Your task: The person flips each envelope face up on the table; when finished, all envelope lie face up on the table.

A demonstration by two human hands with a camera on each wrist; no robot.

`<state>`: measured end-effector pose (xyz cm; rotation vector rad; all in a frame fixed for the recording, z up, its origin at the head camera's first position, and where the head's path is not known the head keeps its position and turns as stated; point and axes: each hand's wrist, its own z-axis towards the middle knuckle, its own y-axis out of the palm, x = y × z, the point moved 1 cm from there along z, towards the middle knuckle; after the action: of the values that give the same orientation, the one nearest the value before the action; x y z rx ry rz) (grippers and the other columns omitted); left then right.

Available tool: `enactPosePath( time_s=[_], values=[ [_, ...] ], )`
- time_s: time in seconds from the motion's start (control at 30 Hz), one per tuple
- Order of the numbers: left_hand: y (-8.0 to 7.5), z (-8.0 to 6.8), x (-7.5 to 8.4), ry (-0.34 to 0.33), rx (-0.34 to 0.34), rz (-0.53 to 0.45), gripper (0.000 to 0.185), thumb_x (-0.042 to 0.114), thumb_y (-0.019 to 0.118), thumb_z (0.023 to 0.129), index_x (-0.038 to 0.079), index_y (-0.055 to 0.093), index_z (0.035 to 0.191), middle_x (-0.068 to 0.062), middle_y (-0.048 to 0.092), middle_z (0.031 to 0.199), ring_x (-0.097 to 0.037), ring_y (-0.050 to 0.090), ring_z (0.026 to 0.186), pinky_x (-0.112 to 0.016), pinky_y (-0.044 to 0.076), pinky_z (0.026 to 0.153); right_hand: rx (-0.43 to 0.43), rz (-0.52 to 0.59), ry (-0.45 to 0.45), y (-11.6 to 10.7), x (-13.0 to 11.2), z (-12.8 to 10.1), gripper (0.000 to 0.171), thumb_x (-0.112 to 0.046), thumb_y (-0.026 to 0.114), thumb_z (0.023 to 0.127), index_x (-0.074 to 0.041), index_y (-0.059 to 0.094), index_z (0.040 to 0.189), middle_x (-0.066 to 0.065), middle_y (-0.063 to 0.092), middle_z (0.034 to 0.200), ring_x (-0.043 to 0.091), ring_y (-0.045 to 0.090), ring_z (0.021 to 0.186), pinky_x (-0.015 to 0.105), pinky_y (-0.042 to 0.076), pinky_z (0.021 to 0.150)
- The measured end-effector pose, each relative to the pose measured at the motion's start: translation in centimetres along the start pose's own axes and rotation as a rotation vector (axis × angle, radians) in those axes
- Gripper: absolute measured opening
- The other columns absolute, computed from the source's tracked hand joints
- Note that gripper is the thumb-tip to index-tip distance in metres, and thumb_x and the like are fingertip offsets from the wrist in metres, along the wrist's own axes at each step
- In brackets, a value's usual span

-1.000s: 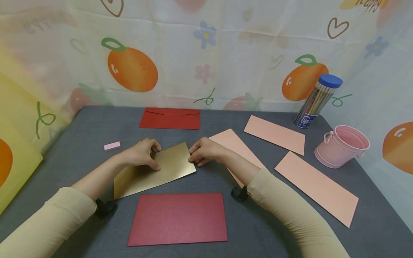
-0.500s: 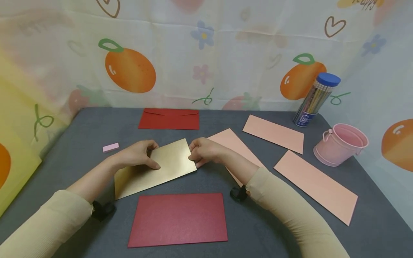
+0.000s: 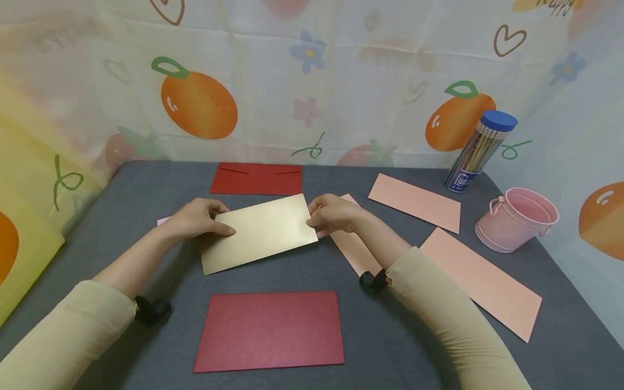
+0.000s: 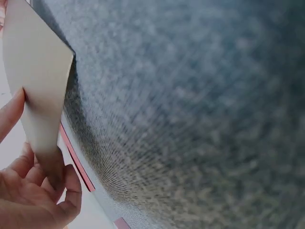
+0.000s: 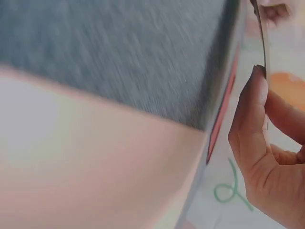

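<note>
A flat gold rectangular card (image 3: pixel 263 233) is held slightly tilted above the table, between both hands. My left hand (image 3: pixel 199 219) pinches its left end, thumb on the near face and fingers behind. My right hand (image 3: pixel 335 213) pinches the right end. In the left wrist view the fingers of the left hand (image 4: pixel 40 195) curl behind the card (image 4: pixel 40 62). The right wrist view shows the right hand (image 5: pixel 271 152) gripping the card edge-on. Below lies a dark red rectangle (image 3: pixel 270 331), flat on the table.
A red envelope (image 3: pixel 258 180) lies at the back. Several pale pink rectangles (image 3: pixel 414 203) lie to the right, one partly under the right arm. A pink bucket (image 3: pixel 517 222) and a blue-lidded pencil tube (image 3: pixel 480 151) stand far right. A pink eraser-like block (image 3: pixel 162 221) is mostly hidden behind the left hand.
Both hands have raised the gold card off the table and shifted it right and away from the body. The left hand now covers most of the small pink block.
</note>
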<state>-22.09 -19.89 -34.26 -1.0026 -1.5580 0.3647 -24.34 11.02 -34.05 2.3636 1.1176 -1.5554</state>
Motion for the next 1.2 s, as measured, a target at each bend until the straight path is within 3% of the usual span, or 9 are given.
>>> enactPosePath(
  time_s=[0.2,0.27,0.37,0.43,0.5,0.63,0.77,0.9,1.2],
  values=[
    [-0.4,0.2,-0.2,-0.043,0.029,-0.136,0.054,0.035,0.075,0.086,0.003,0.056,0.125,-0.015,0.056,0.128,-0.024,0.051,0.109,-0.031,0.044,0.086,0.012,0.014,-0.017,-1.9,0.0,-0.6,0.031,-0.004,0.056,0.098,0.004,0.046,0.125,0.007,0.052,0.098,0.015,0.056,0.077,0.024,0.058,0.069],
    [-0.5,0.3,-0.3,-0.056,0.028,-0.21,0.056,0.034,0.073,0.088,0.002,0.052,0.129,-0.008,0.059,0.12,-0.02,0.054,0.105,-0.031,0.046,0.086,0.018,0.016,-0.025,-2.4,0.0,-0.7,0.029,-0.004,0.056,0.097,0.004,0.047,0.124,0.007,0.052,0.097,0.015,0.055,0.078,0.024,0.059,0.07],
    [-0.6,0.4,-0.4,-0.07,0.024,-0.32,0.055,0.033,0.071,0.09,0.002,0.048,0.129,0.006,0.058,0.091,-0.01,0.053,0.083,-0.028,0.047,0.081,0.037,0.036,-0.029,-3.1,0.1,-1.0,0.027,-0.004,0.057,0.097,0.003,0.047,0.122,0.005,0.053,0.097,0.015,0.056,0.079,0.024,0.059,0.069],
    [-0.7,0.4,-0.5,-0.077,0.018,-0.394,0.046,0.033,0.07,0.092,0.004,0.047,0.119,0.013,0.049,0.077,-0.004,0.052,0.074,-0.025,0.049,0.08,0.054,0.058,-0.027,-3.6,0.1,-1.1,0.027,-0.004,0.057,0.096,0.002,0.048,0.121,0.005,0.054,0.096,0.015,0.056,0.078,0.023,0.058,0.068],
    [-0.8,0.3,-0.6,-0.078,0.008,-0.455,0.041,0.032,0.068,0.093,0.007,0.045,0.115,0.017,0.05,0.076,0.001,0.055,0.076,-0.022,0.051,0.083,0.072,0.08,-0.022,-4.0,0.2,-1.2,0.027,-0.004,0.057,0.096,0.002,0.048,0.121,0.005,0.054,0.096,0.015,0.057,0.078,0.023,0.058,0.067],
    [-1.0,0.2,-0.8,-0.072,-0.006,-0.559,0.036,0.031,0.065,0.096,0.008,0.044,0.115,0.022,0.062,0.091,0.004,0.064,0.086,-0.02,0.056,0.087,0.098,0.115,-0.013,-4.7,0.3,-1.3,0.028,-0.005,0.057,0.097,0.001,0.047,0.122,0.006,0.053,0.098,0.016,0.056,0.078,0.022,0.058,0.067],
    [-1.1,0.1,-0.8,-0.067,-0.018,-0.66,0.031,0.027,0.064,0.097,0.008,0.048,0.116,0.02,0.066,0.09,0.001,0.066,0.082,-0.019,0.057,0.085,0.108,0.138,-0.012,-5.2,0.5,-1.4,0.027,-0.004,0.057,0.097,0.001,0.046,0.122,0.006,0.053,0.099,0.016,0.057,0.079,0.022,0.058,0.068],
    [-1.0,0.2,-0.8,-0.064,-0.034,-0.724,0.025,0.022,0.064,0.097,0.01,0.051,0.115,0.019,0.068,0.089,0.0,0.066,0.08,-0.019,0.058,0.083,0.109,0.162,-0.013,-5.4,0.7,-1.5,0.027,-0.004,0.056,0.097,0.001,0.046,0.122,0.006,0.052,0.099,0.015,0.058,0.079,0.022,0.058,0.067],
    [-1.0,0.1,-0.9,-0.047,-0.014,-0.742,0.009,0.02,0.065,0.096,0.017,0.06,0.103,0.017,0.068,0.086,-0.001,0.067,0.079,-0.018,0.058,0.081,0.115,0.26,0.002,-5.7,0.9,-1.2,0.021,-0.005,0.058,0.097,-0.007,0.048,0.115,0.006,0.057,0.098,0.016,0.065,0.081,0.025,0.06,0.068]
  ],
)
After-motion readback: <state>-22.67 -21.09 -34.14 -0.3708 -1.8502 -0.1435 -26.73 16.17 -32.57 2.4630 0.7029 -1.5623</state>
